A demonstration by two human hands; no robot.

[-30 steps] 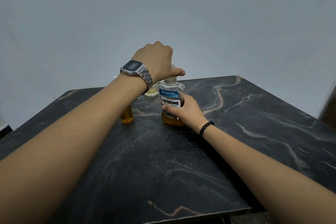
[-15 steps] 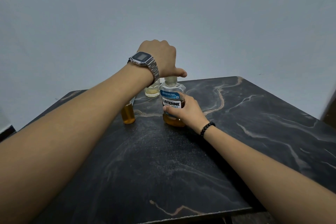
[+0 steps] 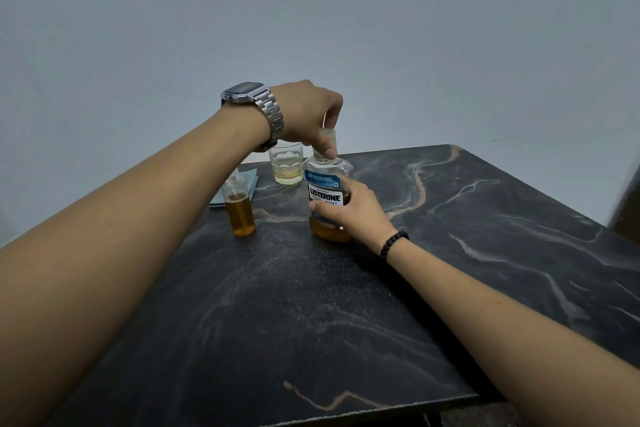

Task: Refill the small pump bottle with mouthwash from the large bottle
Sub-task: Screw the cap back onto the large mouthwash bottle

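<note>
Dim, flat, bluish light here; my arms throw soft shadows on the tabletop (image 3: 346, 322), edges bowing, far right corner smeared.

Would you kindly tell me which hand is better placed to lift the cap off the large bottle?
Left. The left hand already pinches the cap from above, while the right hand grips the large bottle, steadying it.

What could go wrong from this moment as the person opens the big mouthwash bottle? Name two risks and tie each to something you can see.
1. The left hand pinches the cap at the neck of the large bottle; a hard twist could tip it if the right hand loosens its grip.
2. The small bottle and the glass sit under the left forearm, which could knock them over.
</note>
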